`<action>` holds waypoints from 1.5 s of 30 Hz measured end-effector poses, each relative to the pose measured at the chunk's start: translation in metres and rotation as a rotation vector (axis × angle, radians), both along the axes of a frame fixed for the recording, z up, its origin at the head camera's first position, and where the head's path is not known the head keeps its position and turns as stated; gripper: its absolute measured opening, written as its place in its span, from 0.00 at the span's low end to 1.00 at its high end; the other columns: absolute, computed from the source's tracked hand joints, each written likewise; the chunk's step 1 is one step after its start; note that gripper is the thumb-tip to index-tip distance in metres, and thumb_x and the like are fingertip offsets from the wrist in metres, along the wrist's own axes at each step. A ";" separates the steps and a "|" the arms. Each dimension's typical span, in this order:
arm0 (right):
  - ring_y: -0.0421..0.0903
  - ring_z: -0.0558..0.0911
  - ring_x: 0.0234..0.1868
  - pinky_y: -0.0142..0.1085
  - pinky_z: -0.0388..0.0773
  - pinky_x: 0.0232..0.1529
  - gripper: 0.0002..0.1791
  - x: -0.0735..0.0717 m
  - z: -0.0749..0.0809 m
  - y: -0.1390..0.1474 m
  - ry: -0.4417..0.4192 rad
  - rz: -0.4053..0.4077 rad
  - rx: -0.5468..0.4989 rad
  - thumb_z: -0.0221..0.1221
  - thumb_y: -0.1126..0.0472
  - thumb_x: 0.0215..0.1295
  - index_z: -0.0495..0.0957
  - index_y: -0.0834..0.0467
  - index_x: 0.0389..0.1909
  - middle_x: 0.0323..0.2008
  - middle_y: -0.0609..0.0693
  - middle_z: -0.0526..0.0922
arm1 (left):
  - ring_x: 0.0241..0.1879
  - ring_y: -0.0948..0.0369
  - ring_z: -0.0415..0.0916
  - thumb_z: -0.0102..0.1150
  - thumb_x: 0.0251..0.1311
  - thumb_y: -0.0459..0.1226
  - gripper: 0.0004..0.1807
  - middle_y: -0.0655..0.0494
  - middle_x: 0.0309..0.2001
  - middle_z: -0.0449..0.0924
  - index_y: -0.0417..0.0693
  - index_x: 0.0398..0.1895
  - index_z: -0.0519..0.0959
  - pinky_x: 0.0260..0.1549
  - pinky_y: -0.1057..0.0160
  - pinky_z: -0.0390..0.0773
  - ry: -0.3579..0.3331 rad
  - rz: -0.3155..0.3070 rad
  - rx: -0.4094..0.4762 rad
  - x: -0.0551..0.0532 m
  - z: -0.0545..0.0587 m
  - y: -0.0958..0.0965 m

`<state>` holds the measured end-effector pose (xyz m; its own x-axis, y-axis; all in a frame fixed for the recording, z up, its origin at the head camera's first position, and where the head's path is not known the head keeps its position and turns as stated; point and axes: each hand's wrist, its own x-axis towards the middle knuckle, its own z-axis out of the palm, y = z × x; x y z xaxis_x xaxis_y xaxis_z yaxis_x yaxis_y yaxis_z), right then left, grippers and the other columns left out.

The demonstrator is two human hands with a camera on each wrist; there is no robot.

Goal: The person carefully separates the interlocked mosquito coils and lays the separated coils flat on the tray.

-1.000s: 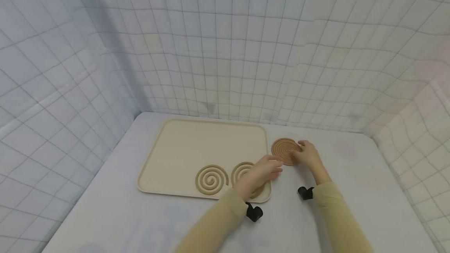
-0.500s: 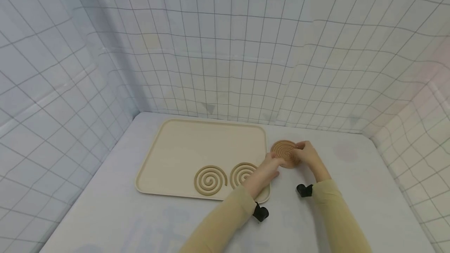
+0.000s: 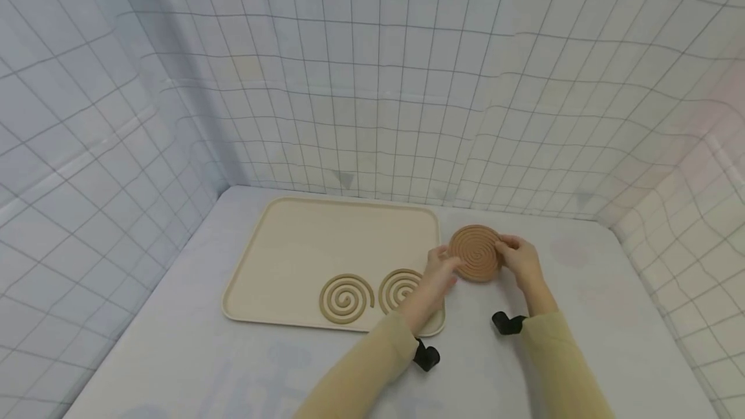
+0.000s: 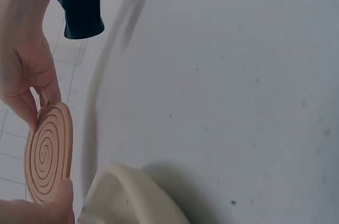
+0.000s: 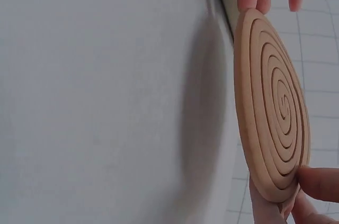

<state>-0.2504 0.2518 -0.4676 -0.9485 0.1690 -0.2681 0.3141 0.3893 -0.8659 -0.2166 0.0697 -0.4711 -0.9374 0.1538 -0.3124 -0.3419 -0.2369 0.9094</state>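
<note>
A brown mosquito coil (image 3: 476,253), a flat round disc of tightly nested spirals, is held up between both hands. My right hand (image 3: 522,264) pinches its right edge, thumb on the face and fingers behind. On the opposite edge, my left hand (image 3: 432,277) grips the rim with thumb and fingertips. In the right wrist view the mosquito coil (image 5: 273,105) is raised off the table and casts a shadow on it. Two looser olive-brown single coils lie on the tray: the left coil (image 3: 346,299) in full view, the right coil (image 3: 398,290) partly behind my left hand and wrist.
The cream rectangular tray (image 3: 343,231) with a raised rim lies left of the hands on a white table (image 3: 593,315). White cloth walls with a grid pattern (image 3: 372,83) enclose the table at the back and sides.
The brown mosquito coil has risen and tipped up to face the camera more. The left hand has come in to the coil's left edge; the right hand has shifted slightly right with it.
</note>
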 end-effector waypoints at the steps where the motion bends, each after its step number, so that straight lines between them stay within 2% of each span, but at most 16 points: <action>1: 0.44 0.80 0.49 0.33 0.79 0.54 0.27 0.002 0.002 -0.003 0.016 -0.015 -0.011 0.48 0.58 0.77 0.61 0.70 0.69 0.64 0.67 0.69 | 0.67 0.44 0.64 0.55 0.54 0.33 0.37 0.35 0.69 0.58 0.37 0.69 0.57 0.63 0.50 0.71 0.025 0.018 -0.016 0.001 0.000 -0.002; 4: 0.31 0.76 0.37 0.23 0.79 0.42 0.26 0.007 0.009 -0.015 0.059 -0.063 -0.087 0.51 0.61 0.75 0.62 0.72 0.67 0.57 0.63 0.72 | 0.65 0.46 0.67 0.58 0.54 0.32 0.36 0.37 0.67 0.64 0.37 0.68 0.59 0.61 0.54 0.73 0.091 0.104 -0.052 -0.001 0.001 -0.009; 6: 0.28 0.76 0.34 0.21 0.78 0.39 0.26 0.011 0.012 -0.024 0.078 -0.082 -0.160 0.52 0.62 0.74 0.61 0.73 0.66 0.53 0.60 0.73 | 0.66 0.46 0.66 0.59 0.53 0.29 0.37 0.39 0.66 0.67 0.38 0.69 0.60 0.64 0.53 0.71 0.123 0.163 -0.039 -0.003 0.001 -0.014; 9: 0.28 0.78 0.34 0.21 0.79 0.41 0.27 0.018 0.015 -0.038 0.084 -0.093 -0.289 0.54 0.64 0.72 0.60 0.72 0.66 0.49 0.55 0.75 | 0.66 0.46 0.65 0.60 0.55 0.26 0.36 0.42 0.67 0.67 0.40 0.69 0.62 0.64 0.53 0.71 0.178 0.231 -0.033 -0.006 0.000 -0.023; 15: 0.31 0.83 0.37 0.26 0.81 0.46 0.29 0.032 0.013 -0.066 0.087 -0.046 -0.498 0.56 0.67 0.70 0.58 0.73 0.67 0.46 0.51 0.80 | 0.68 0.45 0.65 0.58 0.60 0.24 0.34 0.47 0.72 0.59 0.48 0.69 0.62 0.60 0.54 0.75 0.304 0.253 -0.010 -0.001 0.004 -0.041; 19: 0.33 0.84 0.40 0.28 0.81 0.48 0.30 0.041 0.010 -0.083 0.069 0.014 -0.563 0.58 0.67 0.69 0.59 0.73 0.67 0.46 0.50 0.81 | 0.69 0.49 0.65 0.57 0.60 0.22 0.35 0.48 0.71 0.65 0.49 0.69 0.62 0.64 0.54 0.72 0.410 0.266 -0.034 0.002 0.007 -0.054; 22: 0.34 0.85 0.41 0.28 0.82 0.47 0.30 0.047 0.009 -0.092 0.049 0.037 -0.582 0.59 0.67 0.68 0.60 0.71 0.67 0.45 0.48 0.82 | 0.68 0.52 0.68 0.57 0.60 0.22 0.36 0.50 0.68 0.70 0.51 0.70 0.61 0.65 0.53 0.71 0.431 0.261 -0.049 0.005 0.007 -0.063; 24: 0.34 0.85 0.39 0.28 0.82 0.44 0.30 0.050 0.009 -0.097 0.041 0.048 -0.584 0.59 0.67 0.68 0.61 0.71 0.67 0.42 0.46 0.83 | 0.65 0.52 0.71 0.58 0.61 0.23 0.37 0.50 0.65 0.73 0.54 0.71 0.61 0.63 0.54 0.73 0.406 0.259 -0.054 0.007 0.006 -0.068; 27: 0.35 0.85 0.37 0.28 0.82 0.41 0.29 0.054 0.007 -0.103 0.037 0.062 -0.584 0.59 0.67 0.68 0.62 0.70 0.67 0.38 0.43 0.85 | 0.62 0.50 0.75 0.61 0.61 0.27 0.37 0.46 0.63 0.74 0.52 0.71 0.59 0.59 0.55 0.77 0.340 0.268 -0.016 0.010 0.004 -0.072; 31: 0.35 0.85 0.39 0.28 0.81 0.44 0.29 0.059 0.004 -0.114 0.030 0.085 -0.604 0.58 0.68 0.69 0.62 0.68 0.68 0.41 0.45 0.85 | 0.61 0.49 0.75 0.67 0.58 0.31 0.34 0.43 0.62 0.74 0.45 0.66 0.64 0.58 0.57 0.77 0.237 0.304 0.061 0.015 0.004 -0.074; 36: 0.34 0.85 0.41 0.27 0.80 0.47 0.29 0.064 0.000 -0.127 0.041 0.078 -0.650 0.57 0.70 0.68 0.62 0.68 0.69 0.42 0.45 0.85 | 0.61 0.52 0.75 0.71 0.55 0.37 0.31 0.46 0.60 0.77 0.45 0.62 0.70 0.61 0.58 0.75 0.147 0.346 0.057 0.024 0.005 -0.076; 40: 0.35 0.85 0.40 0.28 0.81 0.45 0.28 0.066 -0.002 -0.133 0.056 0.057 -0.686 0.57 0.71 0.67 0.63 0.68 0.67 0.38 0.42 0.86 | 0.63 0.53 0.73 0.72 0.55 0.41 0.34 0.49 0.62 0.76 0.48 0.66 0.70 0.63 0.58 0.73 0.096 0.368 0.097 0.029 0.007 -0.077; 45: 0.36 0.85 0.40 0.28 0.81 0.45 0.28 0.068 -0.004 -0.137 0.051 0.074 -0.696 0.58 0.71 0.67 0.64 0.69 0.66 0.40 0.45 0.85 | 0.64 0.52 0.73 0.72 0.55 0.39 0.35 0.47 0.63 0.76 0.45 0.66 0.71 0.63 0.59 0.73 0.092 0.411 0.134 0.032 0.006 -0.080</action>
